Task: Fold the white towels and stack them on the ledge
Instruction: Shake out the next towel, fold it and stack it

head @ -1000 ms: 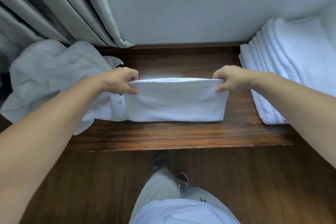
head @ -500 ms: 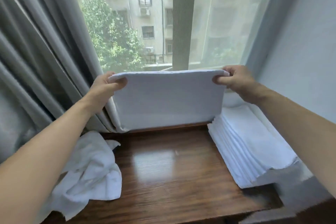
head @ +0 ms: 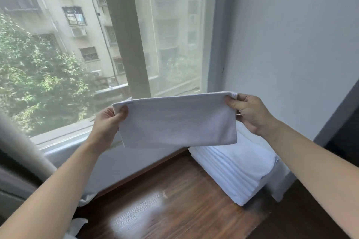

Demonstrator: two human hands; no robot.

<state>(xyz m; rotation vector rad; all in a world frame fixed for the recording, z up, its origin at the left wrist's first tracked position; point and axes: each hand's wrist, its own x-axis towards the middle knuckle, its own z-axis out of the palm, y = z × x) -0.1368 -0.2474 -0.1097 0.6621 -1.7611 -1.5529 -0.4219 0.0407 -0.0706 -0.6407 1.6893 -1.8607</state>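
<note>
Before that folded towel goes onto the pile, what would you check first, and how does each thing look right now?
1. Left hand pinches its top corner of the folded towel: ok.
2. Right hand pinches the other top corner: ok.
3. Towel hangs flat, clear of the ledge: ok.
4. Stack of folded towels looks even enough to take another: ok.
5. Towel is over the stack: not ok, it is held to the stack's left.
6. Towel's far side is neat: cannot tell.

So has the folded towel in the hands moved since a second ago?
Yes. The towel was resting on the wooden ledge; now both hands hold it clear above, nearer the stack.
</note>
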